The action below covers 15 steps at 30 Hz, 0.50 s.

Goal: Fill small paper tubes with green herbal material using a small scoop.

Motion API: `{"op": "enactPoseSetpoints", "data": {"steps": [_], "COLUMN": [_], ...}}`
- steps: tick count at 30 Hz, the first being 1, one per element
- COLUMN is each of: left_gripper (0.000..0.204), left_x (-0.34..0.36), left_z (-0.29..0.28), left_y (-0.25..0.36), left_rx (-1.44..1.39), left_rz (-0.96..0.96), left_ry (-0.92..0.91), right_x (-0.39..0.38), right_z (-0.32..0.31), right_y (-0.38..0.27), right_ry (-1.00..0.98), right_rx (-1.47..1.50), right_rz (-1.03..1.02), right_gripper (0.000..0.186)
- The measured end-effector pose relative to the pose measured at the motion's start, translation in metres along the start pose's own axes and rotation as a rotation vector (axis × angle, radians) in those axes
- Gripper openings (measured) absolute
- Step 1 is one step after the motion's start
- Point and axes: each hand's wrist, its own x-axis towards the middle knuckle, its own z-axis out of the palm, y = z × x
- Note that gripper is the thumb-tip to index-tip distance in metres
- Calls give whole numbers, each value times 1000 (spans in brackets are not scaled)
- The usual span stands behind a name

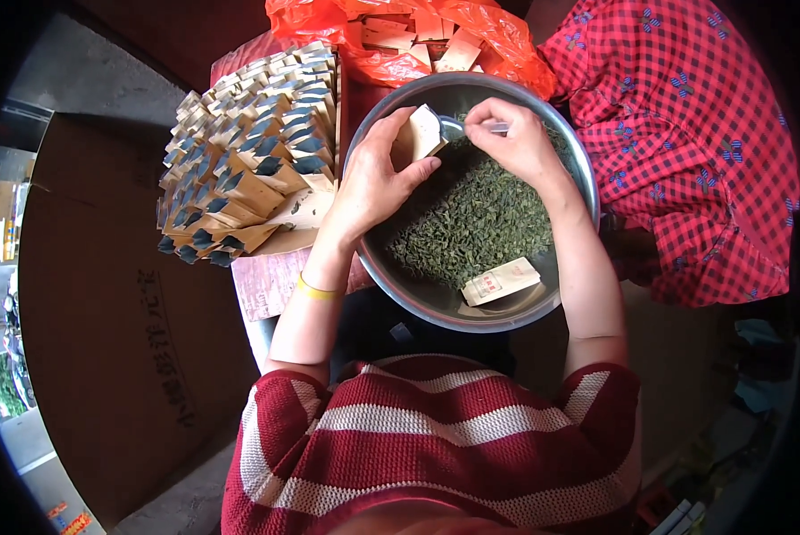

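Note:
My left hand (378,174) grips a small open tan paper packet (422,134) over the upper left of a wide metal bowl (476,80). My right hand (516,147), fingers pinched, holds a spoon (453,127) by its handle, with the spoon's end at the packet's mouth. Dark green dried leaves (462,218) cover much of the bowl's bottom. Another tan packet (500,280) lies flat in the bowl near its front edge.
Rows of upright packets with dark tops (257,143) crowd a box at left on a pinkish table (266,290). An orange plastic bag (507,53) of flat packets lies behind the bowl. Red checked cloth (676,152) is at right. A large cardboard sheet (92,241) stands at left.

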Motion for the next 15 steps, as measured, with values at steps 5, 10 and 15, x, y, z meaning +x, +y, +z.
{"op": "enactPoseSetpoints", "data": {"steps": [5, 10, 15], "left_gripper": [69, 68, 66], "left_x": [1, 0, 0], "left_z": [0, 1, 1], "left_y": [0, 1, 3], "left_rx": [44, 77, 95], "left_rz": [9, 17, 9], "left_ry": [7, 17, -3], "right_x": [3, -5, -6], "right_z": [-9, -12, -16], "right_y": [-5, -20, -28], "right_ry": [174, 276, 321], "right_rx": [233, 175, -209], "right_rz": [-104, -52, -359], "right_gripper": [22, 42, 42]}}
